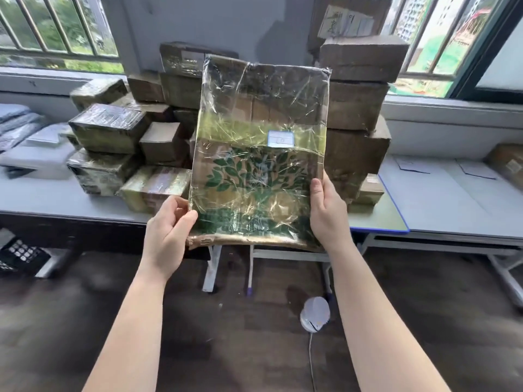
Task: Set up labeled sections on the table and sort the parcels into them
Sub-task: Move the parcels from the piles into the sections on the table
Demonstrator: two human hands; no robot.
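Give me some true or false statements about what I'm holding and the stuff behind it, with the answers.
1. The left hand and the right hand both hold the flat parcel near its lower corners. True.
2. The flat parcel lies on a table. False: it is held up in the air, in front of the pile of boxes on the table.
3. A small white label is stuck on the parcel's front. True.
4. The parcel's print shows red flowers. False: it shows green leaves.
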